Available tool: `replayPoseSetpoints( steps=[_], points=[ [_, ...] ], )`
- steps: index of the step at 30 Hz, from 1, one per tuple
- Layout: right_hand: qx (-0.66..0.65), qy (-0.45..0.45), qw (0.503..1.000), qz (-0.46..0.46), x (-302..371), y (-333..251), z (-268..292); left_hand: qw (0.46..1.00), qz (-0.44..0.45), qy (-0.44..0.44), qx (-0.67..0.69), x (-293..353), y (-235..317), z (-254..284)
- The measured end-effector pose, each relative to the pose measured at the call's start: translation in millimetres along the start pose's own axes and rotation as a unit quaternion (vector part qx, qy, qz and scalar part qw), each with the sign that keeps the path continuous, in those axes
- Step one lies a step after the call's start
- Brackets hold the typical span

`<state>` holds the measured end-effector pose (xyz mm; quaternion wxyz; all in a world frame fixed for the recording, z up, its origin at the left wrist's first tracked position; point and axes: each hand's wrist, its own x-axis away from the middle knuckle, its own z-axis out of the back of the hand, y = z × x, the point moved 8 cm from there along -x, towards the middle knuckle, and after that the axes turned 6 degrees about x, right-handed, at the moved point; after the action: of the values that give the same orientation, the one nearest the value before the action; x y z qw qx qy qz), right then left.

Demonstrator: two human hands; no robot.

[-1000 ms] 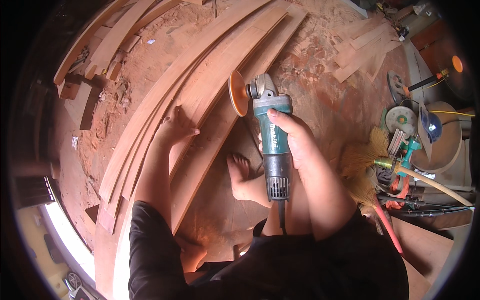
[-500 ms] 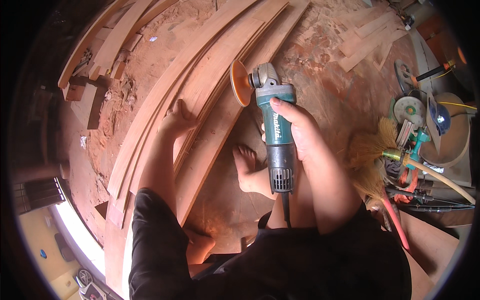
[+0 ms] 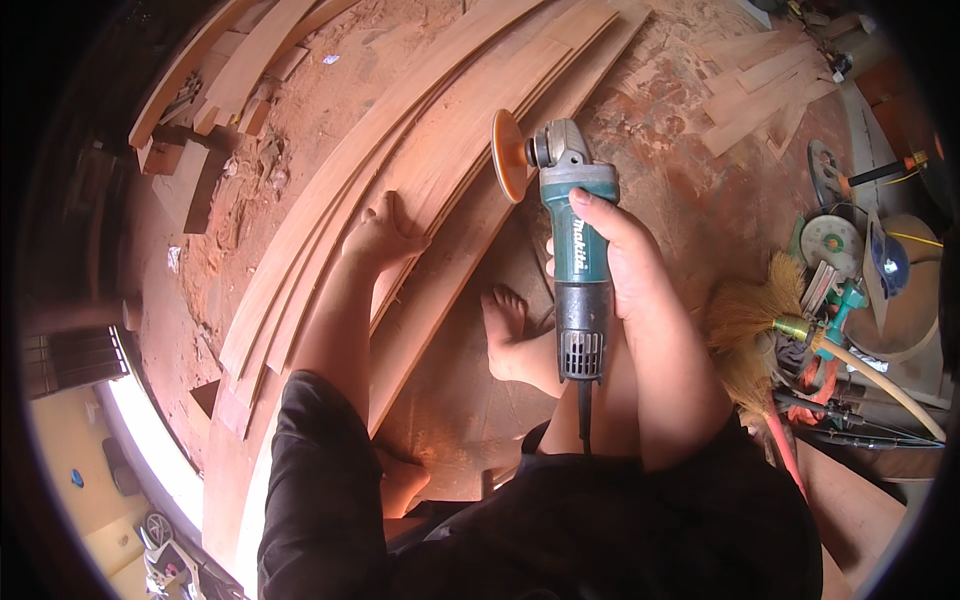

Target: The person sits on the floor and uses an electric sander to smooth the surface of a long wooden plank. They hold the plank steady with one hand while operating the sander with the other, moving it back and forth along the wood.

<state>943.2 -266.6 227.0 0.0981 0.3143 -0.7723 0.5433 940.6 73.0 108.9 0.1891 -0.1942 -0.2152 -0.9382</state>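
Observation:
My right hand is wrapped around the teal and black body of an angle grinder, its thumb lying along the near side. An orange disc on the grinder's head faces left, in the air above the boards. With fingers bent and thumb out to the right, my left hand grips a long wooden board in the stack. Its fingertips are partly hidden. More curved boards lie alongside on the left, and a wider plank sits under the stack's right side.
Sawdust covers the floor. My bare foot is right of the planks. At right lie a straw broom, a grinding disc, tools and cables. Thin wood pieces are at the far right, more curved pieces at the far left.
The whole view has shifted, so the scene sits slightly farther right. My left hand stays on the board, slightly farther along it; my right hand keeps hold of the grinder.

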Motion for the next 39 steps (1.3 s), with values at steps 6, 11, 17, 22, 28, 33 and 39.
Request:
replayPoseSetpoints(
  steps=[6, 11, 17, 22, 28, 33, 39],
  points=[
    [0.008, 0.0, 1.0, 0.007, 7.3, 5.7, -4.0, 0.999, -0.01, 0.042, 0.015, 4.8, -3.9, 2.2],
    [0.019, 0.021, 1.0, 0.012, 21.8, 6.8, -0.1, 0.992, 0.054, 0.105, -0.05, 40.1, -10.6, -9.9],
    [0.033, 0.01, 0.998, 0.045, 39.9, 4.1, -12.6, 0.974, 0.098, 0.173, -0.112, 128.8, -63.8, -24.9],
    [0.06, -0.027, 0.997, 0.05, 53.7, 16.1, -34.6, 0.969, 0.103, 0.2, -0.103, 141.4, -67.5, -24.6],
    [0.075, -0.051, 0.995, 0.033, 57.8, 39.3, -56.7, 0.973, 0.07, 0.206, -0.073, 170.0, -81.2, -25.2],
    [0.134, -0.068, 0.988, 0.037, 67.2, 59.6, -87.8, 0.96, 0.107, 0.256, -0.036, 267.9, -188.6, -43.8],
    [0.349, -0.109, 0.93, 0.041, 34.5, 113.1, -149.0, 0.942, 0.198, 0.259, -0.082, 470.1, -411.1, -63.5]
  ],
)
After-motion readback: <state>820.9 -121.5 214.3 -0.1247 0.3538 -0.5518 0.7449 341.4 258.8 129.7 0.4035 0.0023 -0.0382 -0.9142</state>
